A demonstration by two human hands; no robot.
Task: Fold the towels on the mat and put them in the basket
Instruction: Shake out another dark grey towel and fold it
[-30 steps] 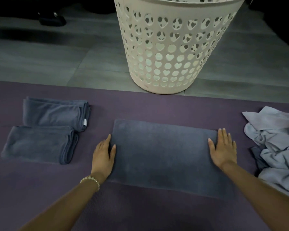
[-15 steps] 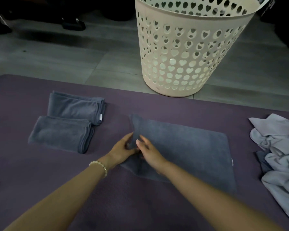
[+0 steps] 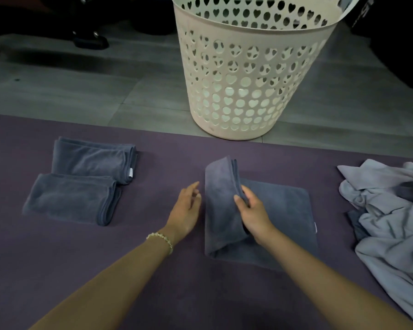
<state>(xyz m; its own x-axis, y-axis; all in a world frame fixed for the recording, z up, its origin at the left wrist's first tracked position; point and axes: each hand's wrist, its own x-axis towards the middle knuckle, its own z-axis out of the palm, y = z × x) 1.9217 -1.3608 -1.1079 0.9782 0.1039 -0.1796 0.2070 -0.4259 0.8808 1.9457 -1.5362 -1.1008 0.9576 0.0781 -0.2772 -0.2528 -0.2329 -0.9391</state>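
Head view: the right hand (image 3: 253, 217) is seen curled round the lifted left edge of a dark grey towel (image 3: 281, 210), with the layered edge pinched between thumb and fingers. That left part of the towel is held up off the mat (image 3: 153, 294) and turned over toward the right, while the rest of the towel is laid flat beneath it, about midway along the mat and nearer its far edge than its near edge. The left hand (image 3: 185, 210) is held open with relaxed fingers and nothing in it, just beside the raised fold on its left; whether the cloth is touched by it cannot be told. A beaded bracelet (image 3: 160, 238) is worn on the left wrist.

Toward the left end of the mat two towels of the same dark grey are laid already folded: the far folded towel (image 3: 93, 160) near the far edge, and the near folded towel (image 3: 69, 198) just in front of it, the two touching. At the right end of the mat a heap of unfolded towels (image 3: 391, 229) in paler grey is piled, crumpled, and is cut off by the frame.

Beyond the far edge of the mat, a cream plastic basket (image 3: 248, 91) pierced with heart-shaped holes is stood upright on the grey tiled floor (image 3: 57, 91), close to the mat.
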